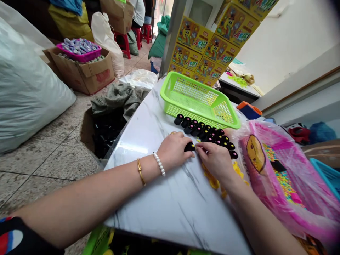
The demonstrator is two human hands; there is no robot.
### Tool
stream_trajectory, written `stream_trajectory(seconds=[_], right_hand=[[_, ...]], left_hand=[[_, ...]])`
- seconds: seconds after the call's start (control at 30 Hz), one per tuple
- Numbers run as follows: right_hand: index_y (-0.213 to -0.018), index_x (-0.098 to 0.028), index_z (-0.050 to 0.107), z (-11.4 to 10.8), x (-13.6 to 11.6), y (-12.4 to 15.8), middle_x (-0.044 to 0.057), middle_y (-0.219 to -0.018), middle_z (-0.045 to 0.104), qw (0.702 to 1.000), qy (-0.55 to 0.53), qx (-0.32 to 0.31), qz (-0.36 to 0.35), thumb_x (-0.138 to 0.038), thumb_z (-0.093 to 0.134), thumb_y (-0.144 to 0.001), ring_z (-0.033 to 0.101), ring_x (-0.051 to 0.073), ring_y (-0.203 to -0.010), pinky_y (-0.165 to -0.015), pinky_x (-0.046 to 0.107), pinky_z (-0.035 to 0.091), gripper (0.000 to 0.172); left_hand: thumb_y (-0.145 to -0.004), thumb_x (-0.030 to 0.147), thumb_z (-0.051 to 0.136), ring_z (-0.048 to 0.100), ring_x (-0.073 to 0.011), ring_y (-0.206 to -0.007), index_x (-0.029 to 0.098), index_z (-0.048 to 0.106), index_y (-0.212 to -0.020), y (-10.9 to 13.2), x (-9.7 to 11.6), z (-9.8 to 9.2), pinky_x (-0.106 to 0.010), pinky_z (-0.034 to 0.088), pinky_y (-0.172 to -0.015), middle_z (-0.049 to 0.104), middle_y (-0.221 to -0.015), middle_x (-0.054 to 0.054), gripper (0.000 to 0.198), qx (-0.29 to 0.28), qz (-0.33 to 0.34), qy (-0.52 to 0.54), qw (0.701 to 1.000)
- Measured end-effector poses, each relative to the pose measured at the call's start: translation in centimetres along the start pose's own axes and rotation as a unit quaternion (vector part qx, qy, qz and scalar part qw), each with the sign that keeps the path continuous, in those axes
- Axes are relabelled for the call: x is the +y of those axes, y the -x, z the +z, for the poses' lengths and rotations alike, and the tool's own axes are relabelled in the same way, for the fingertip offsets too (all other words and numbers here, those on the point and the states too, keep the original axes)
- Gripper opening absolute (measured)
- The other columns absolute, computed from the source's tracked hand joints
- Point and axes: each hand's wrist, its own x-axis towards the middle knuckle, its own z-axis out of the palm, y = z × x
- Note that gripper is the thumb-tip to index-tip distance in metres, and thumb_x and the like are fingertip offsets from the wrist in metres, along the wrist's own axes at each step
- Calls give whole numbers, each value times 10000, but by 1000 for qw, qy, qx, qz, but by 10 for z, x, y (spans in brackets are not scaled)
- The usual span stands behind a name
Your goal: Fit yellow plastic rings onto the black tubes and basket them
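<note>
My left hand (172, 150), wearing a bead bracelet and a gold bangle, pinches a small black rounded piece (189, 146) just above or on the white marbled table (170, 209). A yellow dot shows at the piece's right end. Close beside that end, my right hand (216, 161) has its thumb and fingertips pressed together; whatever they may hold is too small to make out. Behind both hands stand rows of similar black pieces (189, 128), with pink or yellow dots on their ends. Yellow plastic parts (212, 181) lie partly hidden under my right hand and forearm.
A green mesh basket (200, 122) sits behind the rows. On the right, a plastic-lined pink basket (300, 166) holds colourful small pieces (278, 173). Yellow printed boxes (188, 58) are stacked beyond. A carton of black parts (107, 132) and a large white sack (32, 85) stand left.
</note>
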Motion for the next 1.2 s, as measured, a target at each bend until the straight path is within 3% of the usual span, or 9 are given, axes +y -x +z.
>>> stream_trajectory(seconds=[0.17,0.3,0.43,0.63,0.83,1.07,1.2], right_hand=[[-795,-169,705,4,-8,-3,51,-703,722,1000,5,21,16,-250,546,-869,661,192,-637,-619,278,439,193],[-890,-182,702,-7,-22,0,33,-760,737,997,-34,63,17,-306,525,-909,654,153,-634,-621,249,459,217],[-924,-205,729,-17,-30,-2,20,-828,766,992,-104,59,-32,-297,537,-914,689,155,-690,-649,244,497,212],[-922,-205,750,-27,0,1,39,-828,769,992,-3,128,17,-333,552,-900,699,179,-705,-651,265,488,236],[-844,-197,762,-15,16,14,47,-734,756,987,148,27,55,-363,539,-889,677,193,-635,-580,278,405,281],[-762,-171,754,4,3,4,98,-674,727,974,207,22,88,-358,505,-899,607,182,-543,-509,284,263,340],[-719,-168,726,2,1,4,85,-665,712,971,221,23,87,-336,495,-896,595,171,-547,-503,286,235,336]], left_hand=[[-800,393,727,582,-257,-952,174,713,-1023,1,1,-2,-370,476,-870,646,-946,-88,314,-4,-2,2,1000],[-801,389,722,587,-261,-946,164,711,-1007,1,3,-2,-374,480,-857,646,-931,-87,306,-20,-2,8,1000],[-816,373,711,592,-249,-926,161,705,-1016,0,3,-3,-367,484,-846,649,-911,-81,291,-24,4,22,999],[-791,385,747,599,-245,-962,180,684,-1048,-1,1,-1,-371,486,-883,668,-979,-72,335,3,-6,37,999],[-791,312,751,603,-237,-978,164,670,-1038,-1,2,0,-358,481,-905,690,-999,-65,299,11,-6,48,999],[-787,340,749,603,-247,-985,169,679,-1022,-1,1,-1,-362,479,-903,685,-988,-71,300,3,-4,37,999],[-791,350,745,604,-246,-972,170,683,-1021,-1,2,-1,-363,481,-895,686,-978,-70,298,1,-2,32,999]])
